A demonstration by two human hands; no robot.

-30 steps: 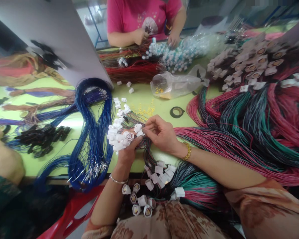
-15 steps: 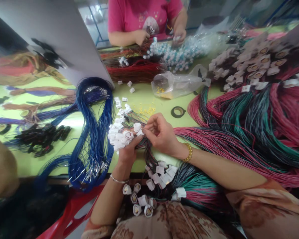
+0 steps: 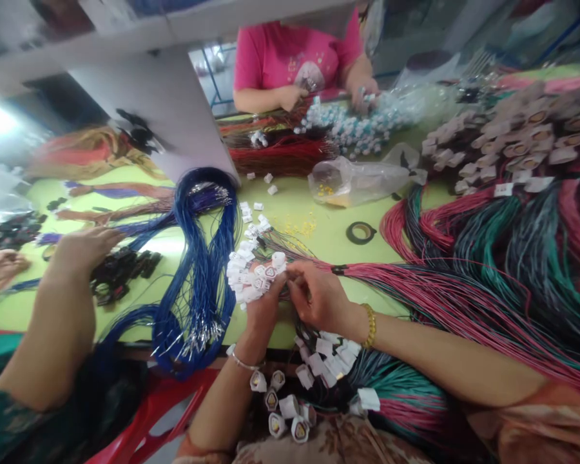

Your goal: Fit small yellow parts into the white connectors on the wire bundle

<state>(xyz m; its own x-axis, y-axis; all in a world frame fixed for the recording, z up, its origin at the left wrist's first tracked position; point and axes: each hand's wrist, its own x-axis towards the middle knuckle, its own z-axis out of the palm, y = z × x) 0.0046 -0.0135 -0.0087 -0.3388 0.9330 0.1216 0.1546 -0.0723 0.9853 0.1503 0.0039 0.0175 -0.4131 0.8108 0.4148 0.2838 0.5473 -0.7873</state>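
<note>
My left hand (image 3: 265, 308) is closed around a bunch of white plastic connectors (image 3: 246, 274) with thin wires running from them. The connectors fan out above and left of its thumb, some with their three-hole ends facing me. Close against it on the right, my right hand (image 3: 319, 295) has thumb and forefinger pinched beside the nearest connectors; what lies between the fingertips is too small to make out. A bundle of pink, black and green wires (image 3: 406, 283), bound with black tape, stretches right from behind my right hand. More white connectors (image 3: 326, 361) hang at the table edge below my hands.
Blue wires (image 3: 193, 258) with metal ends lie left. Black tape (image 3: 361, 232), yellow bits (image 3: 297, 224) and a clear bag (image 3: 362, 180) lie beyond my hands. Wire coils (image 3: 502, 225) fill the right. A co-worker's arm (image 3: 53, 309) reaches in left; another person (image 3: 304, 64) sits opposite.
My view has turned, so the scene sits further right and lower. My right fingertips have moved from a connector's front to beside the bunch. The co-worker's arm at left shows more.
</note>
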